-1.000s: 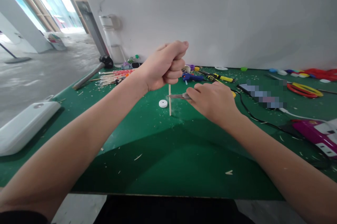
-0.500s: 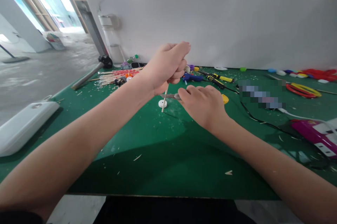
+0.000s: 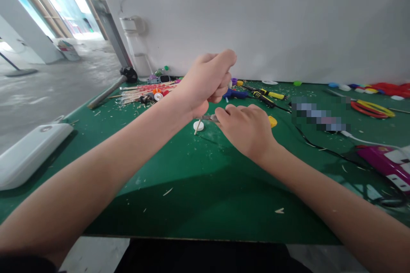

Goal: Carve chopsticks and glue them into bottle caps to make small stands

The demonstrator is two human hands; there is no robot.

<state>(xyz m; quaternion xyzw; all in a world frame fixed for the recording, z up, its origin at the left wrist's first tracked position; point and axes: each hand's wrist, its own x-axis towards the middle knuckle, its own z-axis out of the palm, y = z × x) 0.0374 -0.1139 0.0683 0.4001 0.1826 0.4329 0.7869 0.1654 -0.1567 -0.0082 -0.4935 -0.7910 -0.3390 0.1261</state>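
My left hand (image 3: 208, 80) is a closed fist around a thin wooden stick (image 3: 197, 127). The stick's lower end slants down to the green table (image 3: 205, 187). That end touches or sits just beside a small white disc (image 3: 198, 125). My right hand (image 3: 246, 130) is closed around a knife with a yellow handle (image 3: 272, 121). Its metal blade (image 3: 206, 117) lies across the stick just below my left fist. Wood shavings lie scattered on the mat around them.
A white case (image 3: 30, 153) lies at the left edge. A hammer (image 3: 112, 87), a bundle of sticks (image 3: 144, 92), a blue glue gun (image 3: 235, 93), screwdrivers (image 3: 270, 95), a black cable (image 3: 320, 147), coloured rings (image 3: 371, 110) and a magenta device (image 3: 384, 164) lie about the table.
The stick stood upright a second ago; it has tilted, and its lower end moved left to the white disc. My right hand and the blade shifted left with it.
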